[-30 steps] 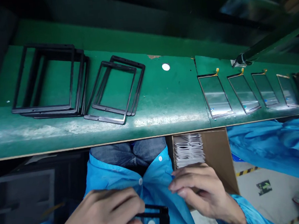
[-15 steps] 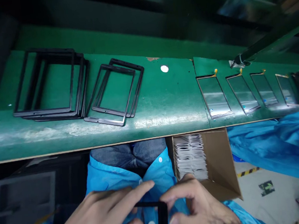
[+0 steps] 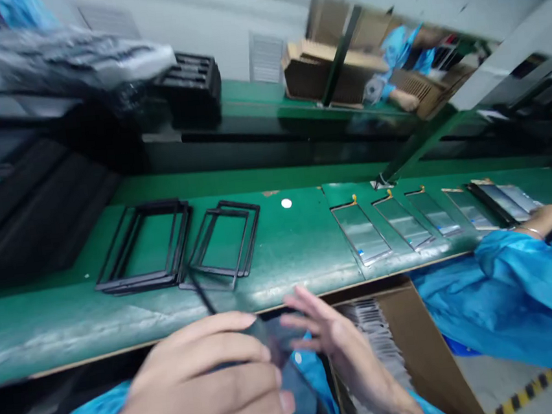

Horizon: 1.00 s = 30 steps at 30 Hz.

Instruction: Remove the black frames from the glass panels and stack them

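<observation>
The left hand seems, through blur, to pinch a black frame; the right hand is spread. Glass panels lie apart, likely for easy lifting.

A green workbench stands before a pale wall, with striped tape on grey floor.

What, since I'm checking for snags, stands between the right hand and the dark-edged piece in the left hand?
Nothing visible stands between the right hand and the dark-edged piece. The left hand itself covers part of the piece, and blur leaves unclear whether the right hand touches it.
</observation>
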Each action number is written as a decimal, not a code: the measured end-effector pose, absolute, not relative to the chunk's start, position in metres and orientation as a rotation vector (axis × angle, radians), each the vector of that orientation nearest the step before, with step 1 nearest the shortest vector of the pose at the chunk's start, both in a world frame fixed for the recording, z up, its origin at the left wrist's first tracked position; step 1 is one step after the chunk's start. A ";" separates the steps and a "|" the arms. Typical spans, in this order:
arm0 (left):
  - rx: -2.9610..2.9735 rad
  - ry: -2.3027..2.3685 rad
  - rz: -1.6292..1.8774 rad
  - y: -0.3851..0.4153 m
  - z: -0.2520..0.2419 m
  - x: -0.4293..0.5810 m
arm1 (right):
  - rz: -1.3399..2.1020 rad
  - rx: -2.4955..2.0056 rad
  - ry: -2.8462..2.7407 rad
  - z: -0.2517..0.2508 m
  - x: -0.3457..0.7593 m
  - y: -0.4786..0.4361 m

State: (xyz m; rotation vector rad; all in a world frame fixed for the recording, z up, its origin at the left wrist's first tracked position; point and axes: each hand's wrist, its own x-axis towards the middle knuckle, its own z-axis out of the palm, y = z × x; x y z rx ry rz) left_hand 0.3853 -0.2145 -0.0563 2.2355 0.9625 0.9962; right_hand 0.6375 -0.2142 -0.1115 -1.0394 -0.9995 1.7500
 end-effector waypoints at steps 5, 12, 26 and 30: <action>2.066 0.941 1.442 -0.188 -0.099 0.406 | 1.904 -1.010 -0.506 -0.121 0.610 -0.199; 0.858 1.048 1.147 -0.223 -0.138 0.422 | 1.411 -1.143 -0.489 -0.125 0.604 -0.193; 0.827 1.097 1.203 -0.227 -0.133 0.425 | 1.368 -1.189 -0.408 -0.126 0.588 -0.202; 0.819 1.189 1.162 -0.218 -0.143 0.423 | 1.270 -1.238 -0.465 -0.137 0.581 -0.203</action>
